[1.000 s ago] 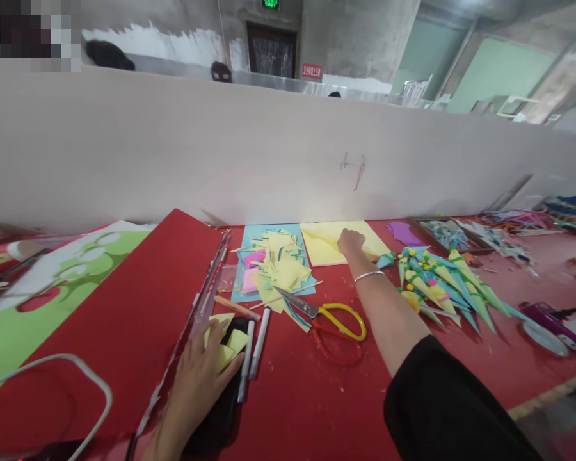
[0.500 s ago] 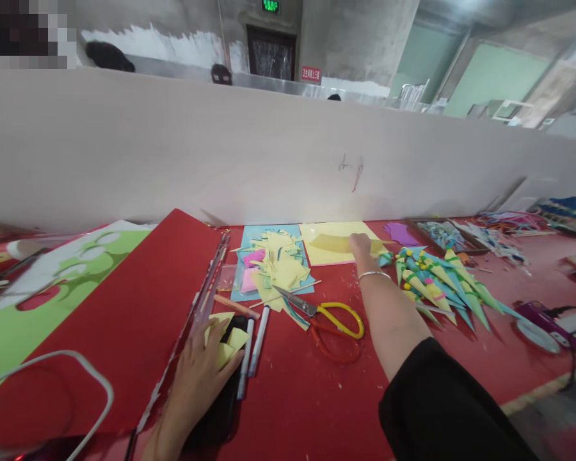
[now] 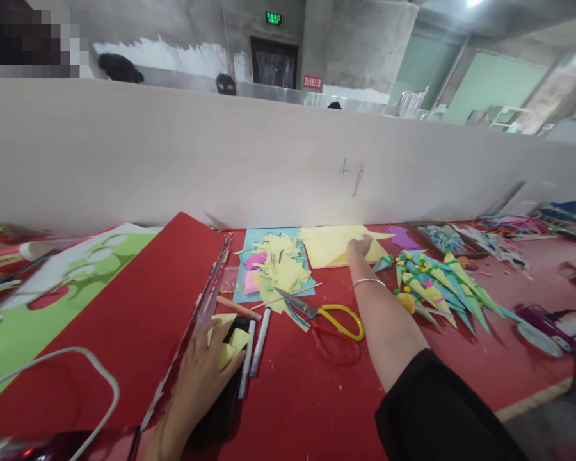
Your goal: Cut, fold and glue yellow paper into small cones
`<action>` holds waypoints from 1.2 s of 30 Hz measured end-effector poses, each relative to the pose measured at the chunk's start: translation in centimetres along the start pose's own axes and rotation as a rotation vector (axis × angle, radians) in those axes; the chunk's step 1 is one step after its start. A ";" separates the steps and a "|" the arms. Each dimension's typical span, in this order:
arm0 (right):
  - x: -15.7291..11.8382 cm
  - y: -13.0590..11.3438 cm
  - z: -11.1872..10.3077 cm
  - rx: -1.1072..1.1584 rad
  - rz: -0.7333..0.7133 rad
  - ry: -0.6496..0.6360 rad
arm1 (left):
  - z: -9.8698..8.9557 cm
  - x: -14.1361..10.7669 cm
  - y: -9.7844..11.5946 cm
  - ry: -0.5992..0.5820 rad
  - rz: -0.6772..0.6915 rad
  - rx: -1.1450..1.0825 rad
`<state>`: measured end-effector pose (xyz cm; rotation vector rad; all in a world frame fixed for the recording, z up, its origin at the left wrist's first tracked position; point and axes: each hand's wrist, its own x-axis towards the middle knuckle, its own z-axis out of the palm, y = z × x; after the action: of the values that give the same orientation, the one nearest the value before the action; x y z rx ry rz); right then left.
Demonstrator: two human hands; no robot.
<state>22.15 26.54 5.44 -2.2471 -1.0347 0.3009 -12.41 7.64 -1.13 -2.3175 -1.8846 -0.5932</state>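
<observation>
My left hand [image 3: 206,358] is curled around folded pale yellow paper pieces [image 3: 233,346] above a black phone [image 3: 216,416]. My right hand [image 3: 359,248] reaches to the back and pinches the edge of a pale yellow sheet [image 3: 324,243] lying by the partition. Between my hands lie scissors [image 3: 312,312] with one yellow and one red handle, blades apart. Two white markers [image 3: 260,342] rest beside the phone. A heap of yellow paper scraps [image 3: 283,262] covers a light blue sheet [image 3: 244,238].
Green and yellow paper cones [image 3: 432,288] are piled at the right. Behind them is a tray [image 3: 477,246] of small pieces. A large red sheet [image 3: 139,307] and a white cable [image 3: 108,378] lie at the left. A white partition [image 3: 269,166] bounds the red table.
My right hand has shifted slightly left, and the yellow sheet's raised edge now lies lower and flatter. A yellow-orange piece now shows beside my right forearm. My left hand keeps its hold.
</observation>
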 end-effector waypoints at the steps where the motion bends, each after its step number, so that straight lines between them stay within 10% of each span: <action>1: -0.2 -0.4 0.3 0.025 -0.019 0.026 | 0.0 0.1 0.0 -0.001 0.003 0.002; 19: -3.3 -5.4 -0.1 0.470 -0.758 0.149 | 0.3 -0.1 -0.2 0.002 0.017 0.023; 36: -5.9 -6.5 -4.1 0.472 -1.014 0.241 | 0.1 0.1 -0.1 -0.023 0.002 0.023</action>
<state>16.15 23.49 12.40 -1.1116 -1.6010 -0.1563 -12.48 7.79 -1.23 -2.3211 -1.8889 -0.5443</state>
